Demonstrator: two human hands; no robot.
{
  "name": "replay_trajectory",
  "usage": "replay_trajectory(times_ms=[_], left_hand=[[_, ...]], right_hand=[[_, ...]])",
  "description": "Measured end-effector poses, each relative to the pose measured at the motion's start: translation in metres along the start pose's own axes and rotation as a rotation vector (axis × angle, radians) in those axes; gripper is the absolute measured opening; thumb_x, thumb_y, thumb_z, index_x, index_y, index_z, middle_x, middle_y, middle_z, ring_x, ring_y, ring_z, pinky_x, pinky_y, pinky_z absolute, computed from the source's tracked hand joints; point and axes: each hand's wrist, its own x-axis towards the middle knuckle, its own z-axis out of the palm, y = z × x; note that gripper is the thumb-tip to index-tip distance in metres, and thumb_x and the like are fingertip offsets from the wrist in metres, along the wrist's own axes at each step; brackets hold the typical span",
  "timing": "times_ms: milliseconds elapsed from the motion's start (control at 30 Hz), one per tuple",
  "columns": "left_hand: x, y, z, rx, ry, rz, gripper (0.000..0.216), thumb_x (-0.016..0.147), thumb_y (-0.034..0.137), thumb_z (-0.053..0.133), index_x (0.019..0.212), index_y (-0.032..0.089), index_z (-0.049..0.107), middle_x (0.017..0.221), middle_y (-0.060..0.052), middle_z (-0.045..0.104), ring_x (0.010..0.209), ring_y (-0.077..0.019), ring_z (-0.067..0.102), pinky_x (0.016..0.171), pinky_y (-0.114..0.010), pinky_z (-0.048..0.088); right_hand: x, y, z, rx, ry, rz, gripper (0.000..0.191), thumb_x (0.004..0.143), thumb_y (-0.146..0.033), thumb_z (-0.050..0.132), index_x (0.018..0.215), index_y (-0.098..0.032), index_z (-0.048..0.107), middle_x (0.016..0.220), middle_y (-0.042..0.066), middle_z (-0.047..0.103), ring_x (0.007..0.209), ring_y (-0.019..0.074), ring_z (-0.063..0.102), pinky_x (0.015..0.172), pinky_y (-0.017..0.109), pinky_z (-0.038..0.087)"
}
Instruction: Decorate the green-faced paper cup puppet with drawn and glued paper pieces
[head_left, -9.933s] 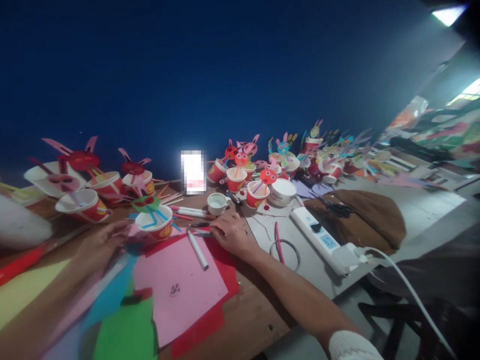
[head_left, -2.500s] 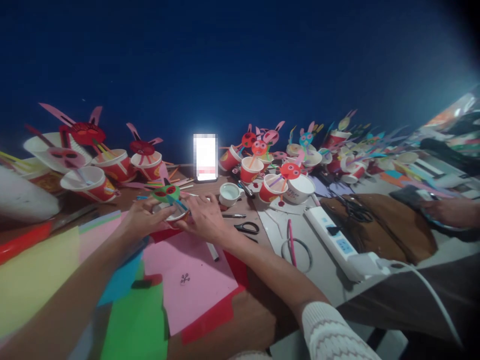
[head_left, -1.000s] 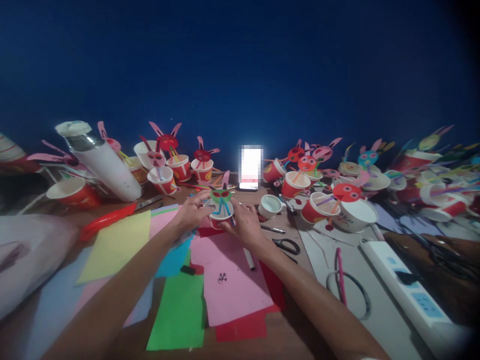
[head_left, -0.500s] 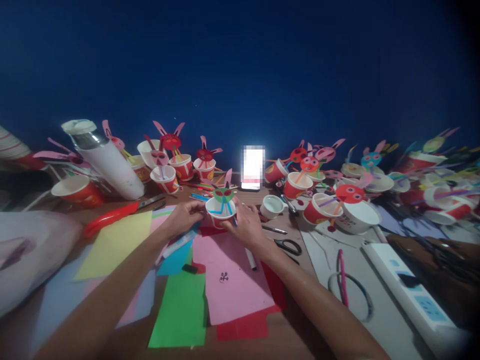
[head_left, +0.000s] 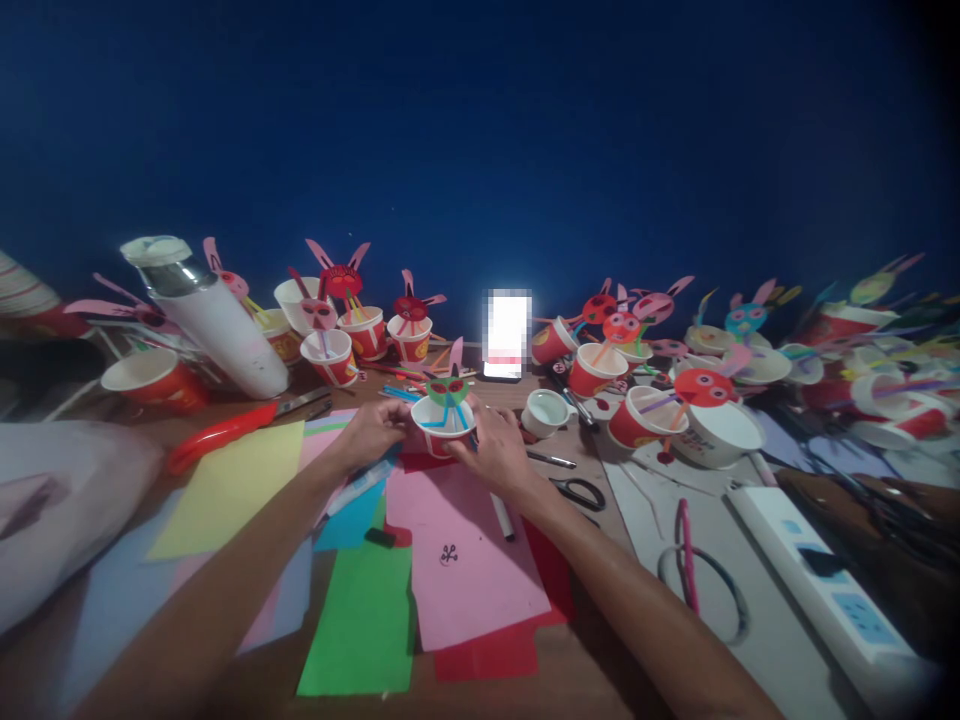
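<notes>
A red and white paper cup (head_left: 441, 445) stands in front of me, with a green paper rabbit face (head_left: 448, 390) rising out of it on blue strips. My right hand (head_left: 495, 445) is closed around the cup's right side. Just left of the cup is my left hand (head_left: 375, 432), its fingers curled together; what they hold, if anything, is hidden. Under and in front of the hands lie pink paper (head_left: 472, 570), green paper (head_left: 356, 620) and a white marker (head_left: 502, 517).
A lit phone (head_left: 506, 335) stands at the back. Rabbit-faced cups line both sides, including one red cup (head_left: 646, 418). Black scissors (head_left: 583, 493), a small white cup (head_left: 547, 413) and a power strip (head_left: 817, 570) are rightward. A bottle (head_left: 217, 325) and red-handled knife (head_left: 225, 437) are leftward.
The left hand's fingers have shifted very slightly beside the cup. The right hand keeps its hold, and the cup stays in place.
</notes>
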Motion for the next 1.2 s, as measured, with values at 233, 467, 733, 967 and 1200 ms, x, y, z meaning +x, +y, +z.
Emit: replay_trajectory(times_ms=[233,467,733,967,1200], left_hand=[[-0.001,-0.003,-0.003,-0.074,0.001,-0.053,0.012,0.055,0.015,0.057,0.068,0.016,0.055,0.06,0.002,0.061,0.056,-0.014,0.059,0.057,-0.026,0.047],[-0.001,0.004,-0.005,-0.09,0.021,-0.097,0.017,0.059,0.019,0.058,0.076,0.015,0.059,0.063,0.002,0.061,0.05,-0.0125,0.058,0.052,-0.026,0.047],[0.0,0.006,0.0,-0.064,0.05,-0.073,0.027,0.062,0.018,0.054,0.088,0.016,0.064,0.061,0.003,0.06,0.047,-0.0099,0.053,0.051,-0.023,0.044],[-0.004,0.013,0.003,-0.065,0.06,-0.065,0.029,0.061,0.024,0.062,0.088,0.016,0.067,0.081,-0.003,0.068,0.065,-0.0157,0.06,0.061,-0.027,0.048],[-0.005,0.03,0.011,-0.185,0.046,-0.073,0.045,0.066,0.04,0.066,0.104,0.015,0.063,0.091,-0.008,0.068,0.077,-0.0196,0.063,0.062,-0.027,0.049]], right_hand=[[0.0,0.0,-0.006,0.039,-0.008,0.009,0.058,0.077,-0.029,0.056,0.13,-0.018,0.034,0.118,0.009,0.058,0.103,0.0238,0.054,0.089,0.036,0.03],[0.001,0.003,-0.005,0.036,-0.016,0.043,0.056,0.077,-0.03,0.055,0.128,-0.017,0.036,0.112,0.009,0.062,0.099,0.0241,0.056,0.087,0.037,0.031],[0.002,0.002,-0.008,0.019,-0.03,0.052,0.055,0.077,-0.03,0.055,0.127,-0.018,0.036,0.109,0.009,0.063,0.097,0.0246,0.057,0.085,0.036,0.032],[0.001,0.001,-0.007,0.065,-0.006,0.037,0.057,0.077,-0.03,0.057,0.129,-0.017,0.035,0.116,0.01,0.059,0.104,0.0253,0.053,0.09,0.037,0.029],[0.0,0.001,-0.003,0.003,-0.01,0.003,0.058,0.078,-0.029,0.055,0.131,-0.017,0.033,0.113,0.01,0.061,0.102,0.0237,0.055,0.088,0.037,0.031]])
